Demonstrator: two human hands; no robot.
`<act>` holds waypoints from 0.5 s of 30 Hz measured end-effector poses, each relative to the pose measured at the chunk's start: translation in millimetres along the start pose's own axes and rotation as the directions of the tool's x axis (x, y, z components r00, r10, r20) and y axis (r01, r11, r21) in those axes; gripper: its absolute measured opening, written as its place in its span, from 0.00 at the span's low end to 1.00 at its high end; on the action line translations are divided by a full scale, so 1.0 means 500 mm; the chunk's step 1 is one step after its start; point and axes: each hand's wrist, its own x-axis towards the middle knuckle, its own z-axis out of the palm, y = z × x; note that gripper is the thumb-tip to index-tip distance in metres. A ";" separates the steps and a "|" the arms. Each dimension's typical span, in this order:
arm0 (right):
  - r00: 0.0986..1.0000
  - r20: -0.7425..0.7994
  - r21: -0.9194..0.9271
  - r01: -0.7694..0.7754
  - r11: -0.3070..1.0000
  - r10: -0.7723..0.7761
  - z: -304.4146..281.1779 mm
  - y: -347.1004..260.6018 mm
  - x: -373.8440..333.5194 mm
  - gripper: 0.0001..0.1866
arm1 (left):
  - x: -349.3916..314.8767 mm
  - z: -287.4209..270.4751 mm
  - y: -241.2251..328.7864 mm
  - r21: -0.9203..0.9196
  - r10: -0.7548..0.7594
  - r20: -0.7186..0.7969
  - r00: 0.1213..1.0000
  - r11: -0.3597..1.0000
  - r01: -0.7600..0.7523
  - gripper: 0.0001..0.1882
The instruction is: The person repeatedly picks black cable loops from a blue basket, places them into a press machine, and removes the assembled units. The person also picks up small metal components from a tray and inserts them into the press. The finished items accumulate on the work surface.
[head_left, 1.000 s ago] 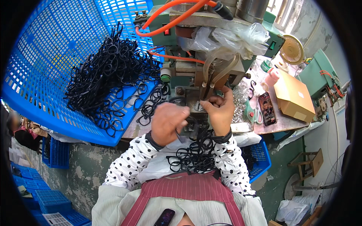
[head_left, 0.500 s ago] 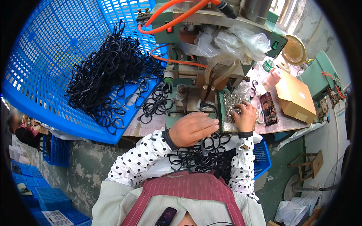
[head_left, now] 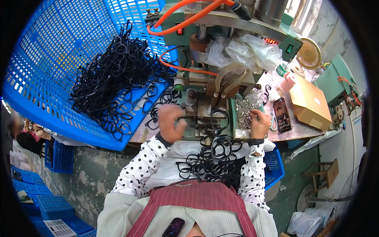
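My left hand (head_left: pixel 171 122) is smeared by motion beside the small pile of black eyeglass frames (head_left: pixel 170 96) at the machine's left; its fingers cannot be made out well. My right hand (head_left: pixel 259 123) is closed in a pinch at the right edge of a green-edged tray of small silvery metal parts (head_left: pixel 244 112). What the fingertips hold is too small to name. Between the hands, a black eyeglass frame (head_left: pixel 219 118) sits at the front of the green bench machine (head_left: pixel 203 108), under its clear tubes. More eyeglass frames (head_left: pixel 201 164) lie heaped on white cloth over my lap.
A big blue basket (head_left: pixel 43 75) full of black frames leans at the left. Orange air hoses (head_left: pixel 189 68) cross the machine. On the right are a phone (head_left: pixel 281 114), scissors (head_left: pixel 273 122), a cardboard box (head_left: pixel 312 104) and a pink bottle (head_left: pixel 288 81). A wooden stool (head_left: pixel 327 173) stands beyond.
My left hand has moved left, away from the machine's front, uncovering the eyeglass frame there. My right hand has drawn back from among the metal parts, its fingers now pinched. A red display shows.
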 end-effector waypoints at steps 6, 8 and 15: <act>1.000 -0.016 -0.029 0.009 1.000 -0.009 -0.001 -0.016 0.004 0.06 | -0.070 0.017 -0.138 0.626 -0.582 0.114 0.805 0.671 0.397 0.10; 0.996 -0.049 0.040 0.082 0.996 -0.080 -0.005 -0.027 0.009 0.06 | -0.086 0.017 -0.156 0.702 -0.645 0.156 0.748 0.605 0.376 0.10; 1.000 0.017 0.210 0.020 0.977 -0.025 -0.007 -0.097 0.010 0.07 | -0.073 0.000 -0.182 0.625 -0.469 0.051 0.882 0.704 0.339 0.10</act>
